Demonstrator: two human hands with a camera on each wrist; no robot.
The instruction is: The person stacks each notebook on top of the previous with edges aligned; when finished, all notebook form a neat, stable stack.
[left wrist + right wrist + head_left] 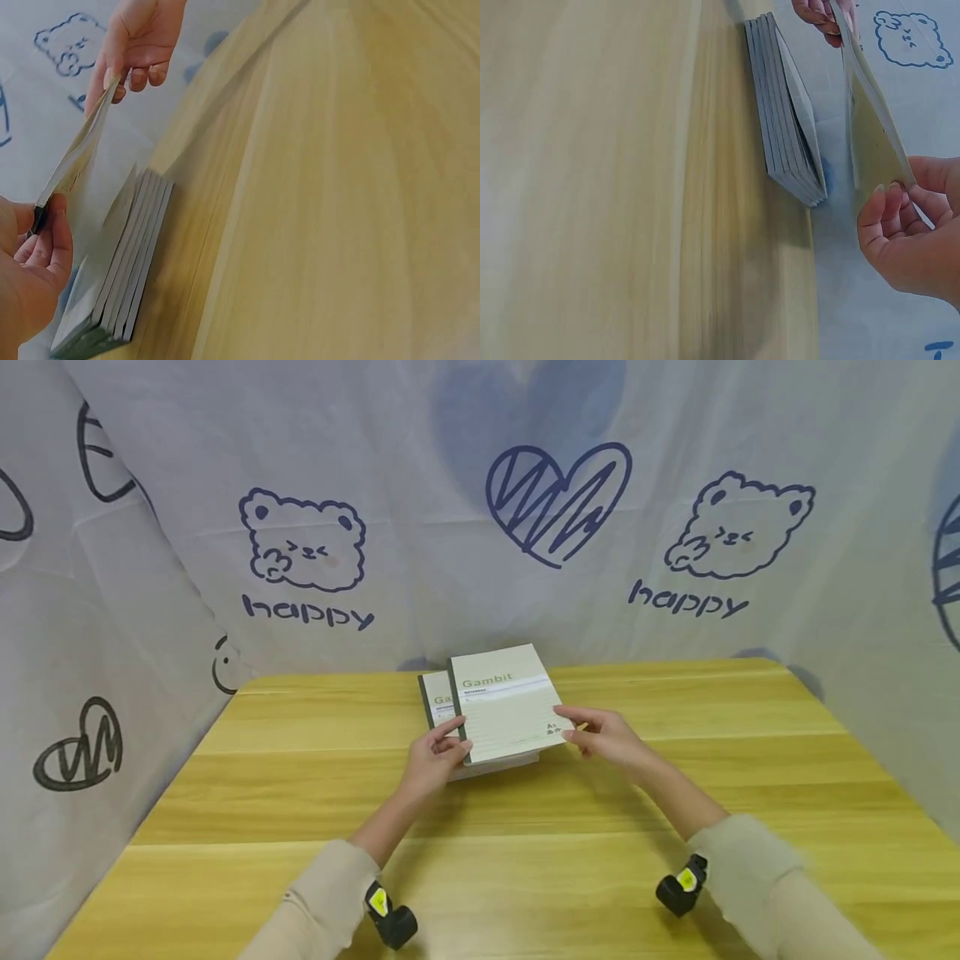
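Both hands hold one notebook [502,710], with a pale cover reading "Gambit" and a dark spine. My left hand [433,758] pinches it at the spine edge, near the lower left corner. At the lower right corner my right hand [607,737] pinches the opposite edge between thumb and fingers. Beneath it lies a stack of several similar notebooks [124,255], mostly covered by the held one in the head view. Both wrist views show a gap between the held notebook and the stack [784,112]. The top cover of the stack lifts slightly along one edge.
The stack rests on a wood-grain table [480,877] close to its far edge. Behind the table hangs a white cloth [420,552] printed with bears and hearts. Another part of the cloth hangs along the left side. A small black camera [392,920] is strapped at each wrist.
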